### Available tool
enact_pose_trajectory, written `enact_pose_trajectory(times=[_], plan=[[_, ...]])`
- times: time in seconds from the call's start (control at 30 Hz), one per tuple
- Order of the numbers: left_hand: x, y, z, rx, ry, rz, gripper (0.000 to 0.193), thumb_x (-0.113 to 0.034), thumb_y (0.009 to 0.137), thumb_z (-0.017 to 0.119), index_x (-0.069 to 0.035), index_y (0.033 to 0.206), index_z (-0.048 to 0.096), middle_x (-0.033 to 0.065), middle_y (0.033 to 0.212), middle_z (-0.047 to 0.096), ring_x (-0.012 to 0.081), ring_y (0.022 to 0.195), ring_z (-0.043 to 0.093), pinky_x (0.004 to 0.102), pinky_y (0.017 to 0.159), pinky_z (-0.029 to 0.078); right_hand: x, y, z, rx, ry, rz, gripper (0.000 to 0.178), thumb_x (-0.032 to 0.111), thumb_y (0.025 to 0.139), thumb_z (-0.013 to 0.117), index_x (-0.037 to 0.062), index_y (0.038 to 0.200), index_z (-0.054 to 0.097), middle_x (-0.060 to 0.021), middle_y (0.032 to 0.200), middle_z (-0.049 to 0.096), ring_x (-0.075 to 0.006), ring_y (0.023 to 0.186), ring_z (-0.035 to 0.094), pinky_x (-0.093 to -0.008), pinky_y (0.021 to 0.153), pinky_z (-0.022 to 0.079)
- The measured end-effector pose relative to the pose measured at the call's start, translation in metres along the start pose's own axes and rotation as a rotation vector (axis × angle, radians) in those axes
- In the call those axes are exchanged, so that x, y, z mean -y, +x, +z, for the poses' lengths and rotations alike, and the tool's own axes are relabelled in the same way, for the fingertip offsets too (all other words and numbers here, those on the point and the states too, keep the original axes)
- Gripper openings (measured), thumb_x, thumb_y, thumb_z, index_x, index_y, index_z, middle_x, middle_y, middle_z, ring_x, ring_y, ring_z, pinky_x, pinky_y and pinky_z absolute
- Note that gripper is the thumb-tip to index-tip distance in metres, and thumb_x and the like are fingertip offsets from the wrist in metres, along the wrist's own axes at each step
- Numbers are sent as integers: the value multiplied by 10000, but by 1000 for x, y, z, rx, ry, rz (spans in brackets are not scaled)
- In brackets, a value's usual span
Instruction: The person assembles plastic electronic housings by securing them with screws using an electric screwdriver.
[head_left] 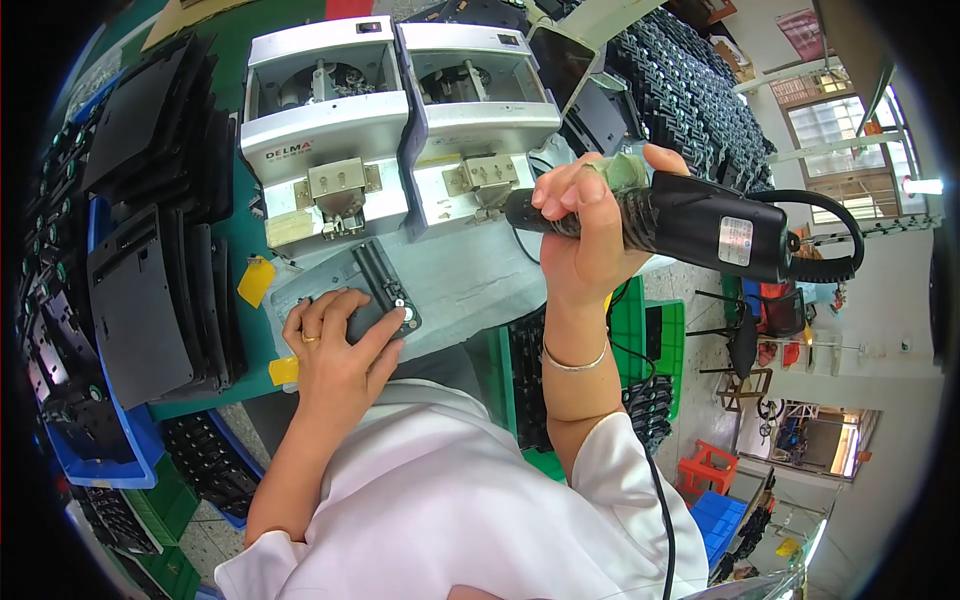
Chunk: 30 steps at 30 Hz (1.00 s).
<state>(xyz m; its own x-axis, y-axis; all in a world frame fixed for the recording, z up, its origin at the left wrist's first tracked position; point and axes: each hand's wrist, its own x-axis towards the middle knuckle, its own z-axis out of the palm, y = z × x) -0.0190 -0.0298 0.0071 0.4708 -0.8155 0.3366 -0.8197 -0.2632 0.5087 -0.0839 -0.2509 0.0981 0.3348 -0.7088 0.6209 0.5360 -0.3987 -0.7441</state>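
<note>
My right hand [592, 235] is raised to the right of the workbench, its fingers wrapped round a black electric screwdriver [715, 225]. The tool lies nearly level, with a coiled cord at its right end and green tape near my fingers. My left hand [345, 355] grips a flat black plastic part [375, 270] on the grey work mat [465, 295]. A raised cylinder runs along that part, and a small white round piece [408, 314] sits by my thumb. My palm and fingers hide some of the part.
Two silver screw feeders [325, 140] [480, 118] stand side by side behind the mat. Stacks of black panels [140, 300] are at the left, near a blue crate [125, 440]. Yellow tags [257, 281] lie by the mat. Many black parts [680, 95] are piled at the far right.
</note>
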Motion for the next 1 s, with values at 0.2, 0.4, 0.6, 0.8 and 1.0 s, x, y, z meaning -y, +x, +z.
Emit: enact_pose_trajectory(times=[0.2, 0.4, 0.6, 0.8, 1.0], plan=[[-1, 0, -6, 9, -68, -21, 360, -207, 717, 776, -226, 1066, 691, 72, 1158, 527, 278, 1141, 473, 485, 1024, 253, 7, -5, -2, 24, 114, 3, 515, -14, 835, 571, 93, 1283, 339, -68, 658, 507, -163, 519, 486, -348, 528, 479], [-6, 23, -12, -208, -283, -11, 401, -174, 684, 809, -155, 1064, 681, 29, 1065, 572, 251, 1053, 521, 423, 943, 313, 37, -24, 12, 15, 504, 233, 497, 89, 912, 505, 182, 1351, 293, -33, 681, 512, -137, 599, 468, -347, 587, 443], [-5, 32, -12, -301, -374, 3, 372, -200, 654, 837, -161, 998, 702, -22, 986, 598, 205, 1001, 531, 377, 921, 289, 36, -39, 26, -68, 549, 354, 428, 93, 924, 509, 165, 1342, 449, 0, 694, 580, -110, 594, 458, -299, 569, 403], [0, 23, -12, -333, -419, -25, 198, -189, 674, 830, -153, 841, 728, -39, 969, 611, 197, 1007, 534, 385, 940, 274, 37, -45, 31, -10, 554, 388, 539, 90, 907, 530, 191, 1375, 285, -18, 686, 504, -142, 594, 476, -350, 568, 437], [0, 18, -17, -304, -278, -10, 175, -174, 666, 826, -160, 796, 711, -48, 999, 614, 190, 1046, 539, 418, 979, 253, 39, -53, 37, 78, 540, 354, 546, 50, 895, 540, 205, 1353, 287, -46, 654, 470, -151, 550, 468, -354, 553, 449]])
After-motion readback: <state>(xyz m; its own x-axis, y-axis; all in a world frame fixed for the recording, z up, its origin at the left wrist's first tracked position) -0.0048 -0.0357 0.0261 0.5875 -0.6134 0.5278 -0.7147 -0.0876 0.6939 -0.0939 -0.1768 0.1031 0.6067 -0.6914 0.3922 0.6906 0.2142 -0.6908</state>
